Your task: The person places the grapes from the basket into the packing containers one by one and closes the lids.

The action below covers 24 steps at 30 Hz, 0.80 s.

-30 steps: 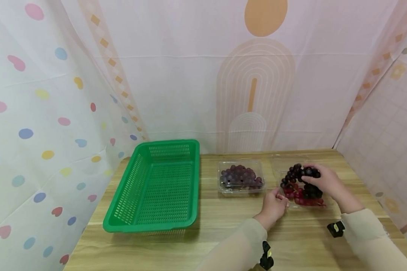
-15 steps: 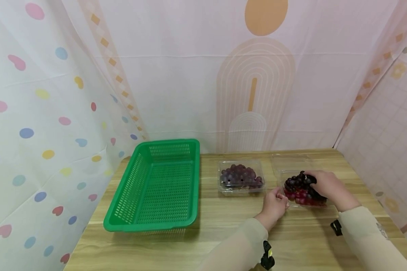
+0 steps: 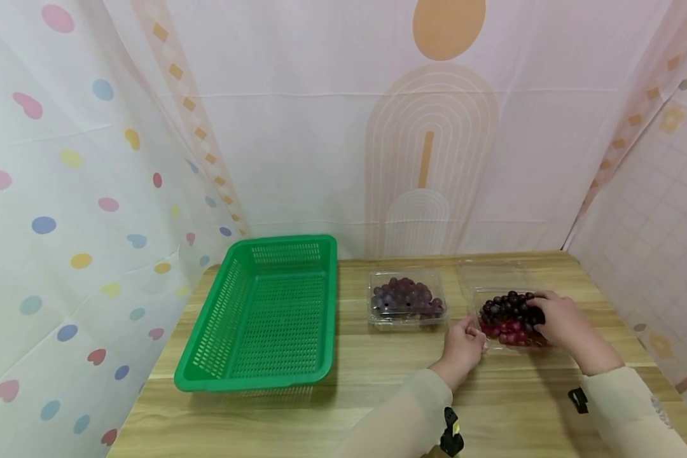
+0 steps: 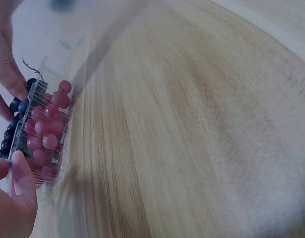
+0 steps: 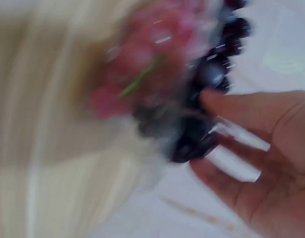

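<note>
At the right of the table, a clear plastic fruit box with its lid folded back holds red grapes under a bunch of dark grapes. My left hand pinches the box's near left edge between thumb and fingers. From the right side my right hand reaches over the box, its fingertips touching the right end of the dark bunch. In the right wrist view, which is blurred, its fingers are spread and fairly straight against the dark grapes. A bare stem sticks up there in the left wrist view.
A second clear box of purple grapes, lid closed, stands left of the open one. Farther left is a large green plastic basket. Patterned curtains hang behind and beside the wooden table.
My right hand has lowered the dark bunch onto the red grapes in the box, then loosened and drawn slightly right. The left hand has stayed on the box edge.
</note>
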Each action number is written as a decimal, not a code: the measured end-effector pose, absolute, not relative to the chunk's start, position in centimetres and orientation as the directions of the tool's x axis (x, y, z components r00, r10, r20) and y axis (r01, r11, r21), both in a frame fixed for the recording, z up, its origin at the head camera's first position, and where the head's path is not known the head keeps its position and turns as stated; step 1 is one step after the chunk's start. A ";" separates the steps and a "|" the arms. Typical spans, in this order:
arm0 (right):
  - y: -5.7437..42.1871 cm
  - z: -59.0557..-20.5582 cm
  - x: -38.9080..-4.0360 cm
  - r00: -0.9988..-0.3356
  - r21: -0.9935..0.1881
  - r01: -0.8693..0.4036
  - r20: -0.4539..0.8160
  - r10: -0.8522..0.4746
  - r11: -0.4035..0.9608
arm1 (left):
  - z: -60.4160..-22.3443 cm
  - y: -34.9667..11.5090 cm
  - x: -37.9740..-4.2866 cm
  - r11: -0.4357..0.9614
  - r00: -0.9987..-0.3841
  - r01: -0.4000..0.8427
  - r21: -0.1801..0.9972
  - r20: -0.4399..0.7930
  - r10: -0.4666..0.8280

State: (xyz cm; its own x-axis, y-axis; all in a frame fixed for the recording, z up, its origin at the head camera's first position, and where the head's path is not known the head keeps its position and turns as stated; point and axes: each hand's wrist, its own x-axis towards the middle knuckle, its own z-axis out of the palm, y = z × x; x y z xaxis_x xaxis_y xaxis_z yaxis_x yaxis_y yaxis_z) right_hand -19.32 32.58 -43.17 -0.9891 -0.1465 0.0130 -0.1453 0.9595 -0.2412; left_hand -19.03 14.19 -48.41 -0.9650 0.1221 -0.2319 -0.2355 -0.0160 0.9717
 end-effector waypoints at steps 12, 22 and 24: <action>34.3 -43.1 -18.4 -0.996 -0.519 -0.053 0.092 -0.006 0.853 | -48.4 14.2 -19.1 -0.056 -0.962 -0.251 0.966 -0.242 0.127; 33.8 -44.1 -18.4 -0.999 -0.403 0.003 0.047 0.024 0.915 | -48.6 14.3 -19.0 -0.056 -0.963 -0.249 0.967 -0.241 0.121; 33.8 -44.2 -18.5 -0.999 -0.411 0.003 0.041 0.022 0.912 | -48.6 14.3 -19.1 -0.062 -0.963 -0.250 0.966 -0.241 0.119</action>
